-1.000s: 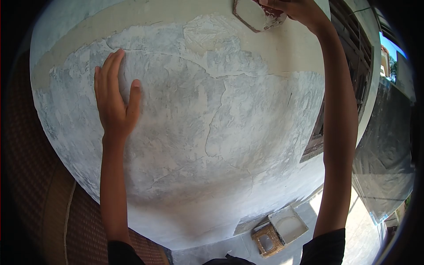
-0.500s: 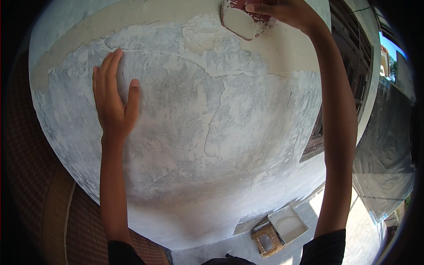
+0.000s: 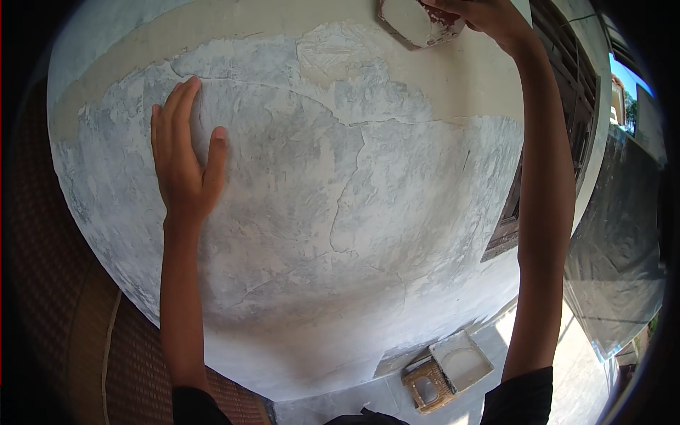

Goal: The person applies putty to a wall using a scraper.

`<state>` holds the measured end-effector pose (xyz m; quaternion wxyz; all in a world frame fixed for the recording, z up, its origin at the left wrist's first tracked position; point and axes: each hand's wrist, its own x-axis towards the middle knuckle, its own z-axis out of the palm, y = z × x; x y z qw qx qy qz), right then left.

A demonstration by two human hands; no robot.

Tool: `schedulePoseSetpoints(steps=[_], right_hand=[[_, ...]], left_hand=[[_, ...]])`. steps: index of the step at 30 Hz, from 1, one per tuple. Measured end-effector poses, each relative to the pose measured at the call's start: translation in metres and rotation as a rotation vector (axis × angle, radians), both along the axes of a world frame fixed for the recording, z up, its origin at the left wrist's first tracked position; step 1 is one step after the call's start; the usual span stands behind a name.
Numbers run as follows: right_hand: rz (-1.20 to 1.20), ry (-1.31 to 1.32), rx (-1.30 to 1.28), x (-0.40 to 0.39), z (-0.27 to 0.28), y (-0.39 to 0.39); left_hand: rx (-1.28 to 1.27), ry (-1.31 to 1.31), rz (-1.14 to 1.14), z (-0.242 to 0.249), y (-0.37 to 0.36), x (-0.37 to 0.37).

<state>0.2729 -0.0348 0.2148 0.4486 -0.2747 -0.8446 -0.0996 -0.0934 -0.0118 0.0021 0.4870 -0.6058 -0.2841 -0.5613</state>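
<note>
A cracked wall (image 3: pixel 283 170) with patchy white and grey coating fills the middle of the head view. My left hand (image 3: pixel 185 152) lies against it at the left, fingers stretched upward and thumb apart, holding nothing. At the top right, my right hand (image 3: pixel 489 18) grips a dark red scraper (image 3: pixel 418 23) whose face carries pale paste. The scraper is at the beige upper part of the wall, right of a rough whitish patch (image 3: pixel 336 53). Part of my right hand is cut off by the top edge.
On the floor below, a white tray (image 3: pixel 462 360) with pale paste leans over a brown woven stool (image 3: pixel 427 386). A dark wooden window frame (image 3: pixel 563 92) stands at the right, with dark sheeting (image 3: pixel 613 241) beyond. Woven brown matting (image 3: pixel 42 283) lies at the left.
My right hand and the scraper have moved a little right and up along the wall. My left hand has hardly moved.
</note>
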Motion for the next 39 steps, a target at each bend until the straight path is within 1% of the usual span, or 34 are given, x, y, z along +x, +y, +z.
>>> schedulePoseSetpoints(steps=[2,3,4,6,7,8,10,11,13,14,16,20,22,23,25,26,28,29,32,34,35,37,38,39], right_hand=[[-0.076,0.001,-0.018,-0.011,-0.010,-0.012],[-0.008,-0.118,-0.035,-0.007,-0.007,-0.004],[-0.010,-0.116,-0.037,-0.008,-0.008,-0.006],[-0.079,-0.099,0.023,-0.011,-0.011,-0.011],[-0.124,-0.047,0.090,-0.014,-0.009,-0.007],[-0.123,-0.047,0.092,-0.011,-0.009,-0.009],[-0.042,-0.024,-0.033,-0.007,-0.010,-0.017],[-0.040,-0.026,-0.033,-0.008,-0.009,-0.012],[-0.101,-0.189,0.111,-0.009,-0.006,0.001],[-0.103,-0.187,0.109,-0.006,-0.005,0.002],[-0.085,-0.058,0.042,-0.005,-0.002,0.000],[-0.060,-0.040,0.004,-0.008,-0.008,-0.008],[-0.124,-0.108,0.122,-0.010,-0.013,-0.011],[-0.126,-0.107,0.121,-0.008,-0.011,-0.009],[-0.109,-0.006,0.057,-0.006,-0.005,-0.006],[-0.107,-0.008,0.060,-0.007,-0.005,-0.006],[-0.098,-0.135,0.058,-0.008,-0.008,-0.007],[-0.099,-0.135,0.058,-0.007,-0.008,-0.008],[-0.075,-0.110,0.046,-0.004,-0.005,-0.006],[-0.004,0.006,-0.034,-0.006,-0.004,-0.005],[-0.003,0.005,-0.033,-0.009,-0.006,-0.008],[-0.106,-0.159,-0.025,-0.013,-0.010,-0.017],[-0.108,-0.157,-0.027,-0.008,-0.008,-0.011],[-0.115,-0.105,0.032,-0.002,-0.005,-0.001]], left_hand=[[-0.003,0.000,-0.002,0.000,0.000,0.001],[-0.002,-0.003,-0.001,0.000,0.000,0.001],[0.000,-0.005,-0.001,0.000,0.000,0.001],[-0.004,-0.008,-0.002,0.000,0.000,0.002],[-0.008,-0.013,-0.001,0.000,-0.001,0.002],[-0.006,-0.014,0.000,-0.001,-0.001,0.002],[0.001,-0.002,-0.001,0.000,0.000,0.001],[0.001,-0.003,0.001,0.000,0.000,0.001],[0.001,-0.003,0.002,0.000,0.000,0.002],[-0.001,-0.001,-0.001,-0.001,0.000,0.002],[-0.007,-0.008,0.008,-0.001,0.000,0.001],[-0.003,-0.003,-0.007,0.000,0.000,0.001],[0.004,0.001,-0.008,0.000,0.000,0.001],[0.004,0.001,-0.009,0.000,0.001,0.001],[0.002,-0.001,0.001,0.000,0.000,0.000],[0.005,-0.003,0.003,0.000,0.000,0.000],[-0.005,-0.008,0.003,0.000,0.000,0.001],[-0.005,-0.008,0.003,0.000,0.000,0.001],[0.004,-0.003,0.006,0.000,0.000,0.001],[-0.008,-0.011,-0.011,-0.001,0.000,0.002],[-0.007,-0.012,-0.009,0.000,0.000,0.001],[-0.002,-0.007,-0.006,-0.001,0.001,0.001],[-0.003,-0.005,-0.008,-0.001,0.000,0.002],[-0.003,-0.006,-0.008,-0.001,0.000,0.002]])
